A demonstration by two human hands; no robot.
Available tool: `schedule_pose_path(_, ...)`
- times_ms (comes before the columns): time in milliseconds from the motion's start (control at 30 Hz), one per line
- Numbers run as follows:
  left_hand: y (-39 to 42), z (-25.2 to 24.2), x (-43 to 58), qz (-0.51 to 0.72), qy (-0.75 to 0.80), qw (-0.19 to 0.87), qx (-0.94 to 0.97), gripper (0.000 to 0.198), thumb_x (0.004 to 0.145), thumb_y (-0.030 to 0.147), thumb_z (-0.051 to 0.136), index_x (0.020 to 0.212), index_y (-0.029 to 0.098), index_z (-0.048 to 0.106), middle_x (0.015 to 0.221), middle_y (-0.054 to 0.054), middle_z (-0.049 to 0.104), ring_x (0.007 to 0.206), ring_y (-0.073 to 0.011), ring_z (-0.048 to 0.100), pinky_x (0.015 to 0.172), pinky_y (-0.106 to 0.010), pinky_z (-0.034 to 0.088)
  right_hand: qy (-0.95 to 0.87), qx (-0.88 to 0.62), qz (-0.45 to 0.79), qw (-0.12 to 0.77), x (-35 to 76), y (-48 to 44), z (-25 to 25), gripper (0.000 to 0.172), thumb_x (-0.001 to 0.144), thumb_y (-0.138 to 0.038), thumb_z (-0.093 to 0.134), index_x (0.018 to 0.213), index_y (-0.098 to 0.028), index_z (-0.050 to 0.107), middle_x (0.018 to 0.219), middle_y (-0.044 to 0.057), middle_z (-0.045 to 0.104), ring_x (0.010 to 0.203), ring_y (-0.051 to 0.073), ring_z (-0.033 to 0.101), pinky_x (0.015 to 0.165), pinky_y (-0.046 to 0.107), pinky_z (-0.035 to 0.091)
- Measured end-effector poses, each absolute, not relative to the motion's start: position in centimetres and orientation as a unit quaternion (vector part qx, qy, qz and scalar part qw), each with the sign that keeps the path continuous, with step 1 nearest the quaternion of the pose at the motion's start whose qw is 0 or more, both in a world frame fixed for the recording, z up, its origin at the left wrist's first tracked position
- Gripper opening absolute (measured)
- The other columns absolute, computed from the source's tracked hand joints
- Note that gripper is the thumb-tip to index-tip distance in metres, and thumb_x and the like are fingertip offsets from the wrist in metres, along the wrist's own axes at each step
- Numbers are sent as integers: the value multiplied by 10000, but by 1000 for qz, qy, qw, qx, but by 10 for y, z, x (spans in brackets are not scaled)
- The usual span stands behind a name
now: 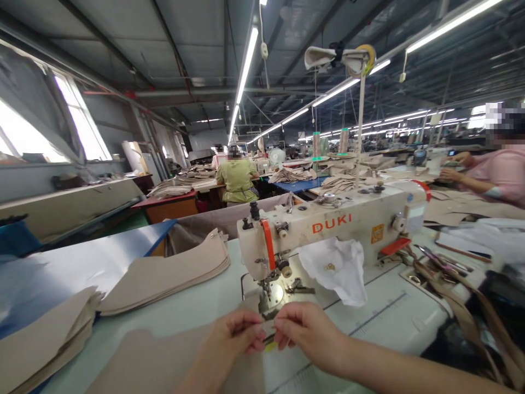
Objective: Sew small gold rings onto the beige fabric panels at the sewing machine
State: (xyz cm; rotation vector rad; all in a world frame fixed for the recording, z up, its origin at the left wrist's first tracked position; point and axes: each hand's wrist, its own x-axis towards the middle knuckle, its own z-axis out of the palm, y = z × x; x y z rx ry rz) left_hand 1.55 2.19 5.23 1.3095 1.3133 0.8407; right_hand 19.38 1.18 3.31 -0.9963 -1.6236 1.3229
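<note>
My left hand (232, 336) and my right hand (305, 328) meet just in front of the needle of a white DUKI sewing machine (328, 227). Both hands pinch a small item (268, 340) between their fingertips; it is too small to name, with a bit of yellow showing. Under my left hand lies a beige fabric piece (147, 361) on the pale green table (192, 306). The presser foot (268, 298) sits right behind my fingers.
Stacks of beige cut pieces (164, 276) lie to the left, another stack (41, 339) at the near left edge. A white cloth (338, 268) hangs under the machine arm. Brown straps (455, 295) and tools lie right. A person in pink (492, 175) works at right; others sit farther back.
</note>
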Motion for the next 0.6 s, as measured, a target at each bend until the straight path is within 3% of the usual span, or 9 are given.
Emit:
schedule_pose_path(100,40,47,9,360,561,507,547,343,487,449,747,676,182,645,592,-13,675,587,-182,635,591,-269,505,-742,-412,329,414,228,12,50,187,830,-247,508,738,-171,652,693,9,639,662,134,567,625,231,415)
schedule_pose_path(200,49,37,2,374,572,472,557,352,507,494,716,677,197,632,590,-12,675,574,-190,631,579,-274,512,-753,-456,203,429,272,25,64,178,850,-234,501,838,-172,667,760,25,666,700,148,584,655,235,437)
schedule_pose_path(300,49,31,0,380,583,436,571,341,528,511,674,687,213,628,566,-5,667,557,-200,623,566,-279,516,-745,-545,100,370,309,51,66,192,847,-167,475,897,-166,661,825,50,683,730,162,607,674,254,458)
schedule_pose_path(600,47,26,-5,361,639,391,555,338,557,522,598,741,238,604,596,-17,700,640,-258,671,675,-344,542,-800,-539,67,256,312,97,34,198,706,0,565,571,-141,599,731,97,661,795,236,607,778,339,434)
